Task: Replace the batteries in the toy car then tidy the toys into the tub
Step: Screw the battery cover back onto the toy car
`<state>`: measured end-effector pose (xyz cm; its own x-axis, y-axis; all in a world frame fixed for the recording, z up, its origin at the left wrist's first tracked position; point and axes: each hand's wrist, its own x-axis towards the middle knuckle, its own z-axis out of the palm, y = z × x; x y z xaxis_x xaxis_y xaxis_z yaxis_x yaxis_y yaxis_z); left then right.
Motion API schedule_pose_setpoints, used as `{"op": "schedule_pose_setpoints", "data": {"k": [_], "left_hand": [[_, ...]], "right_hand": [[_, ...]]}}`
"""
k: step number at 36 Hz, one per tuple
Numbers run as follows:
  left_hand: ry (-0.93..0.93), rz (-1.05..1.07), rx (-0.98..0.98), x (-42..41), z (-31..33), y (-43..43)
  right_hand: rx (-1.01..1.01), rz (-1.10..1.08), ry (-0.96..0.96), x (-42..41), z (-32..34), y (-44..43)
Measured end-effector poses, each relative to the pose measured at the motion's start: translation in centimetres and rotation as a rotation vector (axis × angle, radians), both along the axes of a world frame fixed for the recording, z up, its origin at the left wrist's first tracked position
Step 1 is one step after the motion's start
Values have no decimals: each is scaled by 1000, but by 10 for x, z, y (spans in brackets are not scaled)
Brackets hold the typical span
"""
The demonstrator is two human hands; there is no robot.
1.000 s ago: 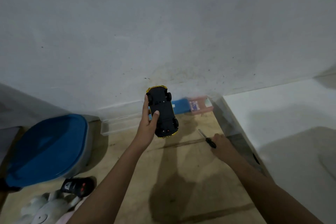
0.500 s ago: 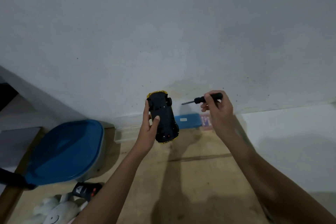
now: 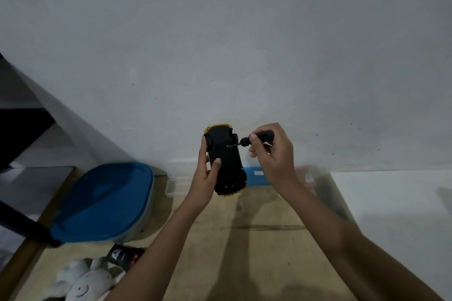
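My left hand grips the upturned toy car; my right hand pinches the screwdriver, tip at its underside screw.

Two hands, one toy car, one screwdriver, one tub, one plush toy, one remote

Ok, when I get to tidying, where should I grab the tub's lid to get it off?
Probably the right-hand rim of the lid, coming from the right. There the rim juts out past the grey wall of the tub, which gives fingers an edge to hook under. A dark bar crosses the lid's near-left corner, so that side looks blocked.
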<state>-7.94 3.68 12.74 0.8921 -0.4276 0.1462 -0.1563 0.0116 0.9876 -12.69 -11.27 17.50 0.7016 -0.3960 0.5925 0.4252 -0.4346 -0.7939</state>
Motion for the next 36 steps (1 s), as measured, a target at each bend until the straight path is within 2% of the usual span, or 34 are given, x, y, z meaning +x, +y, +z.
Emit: {"op": "schedule_pose_setpoints", "data": {"k": [23, 28, 33, 36], "left_hand": [[-1, 14, 20, -1, -1, 1], [10, 9, 13, 0, -3, 2], [1, 6, 2, 1, -1, 2], [-7, 10, -1, 1, 1, 2]], "right_hand": [[-2, -29, 23, 3, -2, 2], [66, -71, 47, 4, -2, 4], [226, -102, 73, 4, 1, 5], [240, -103, 79, 4, 2, 5]]}}
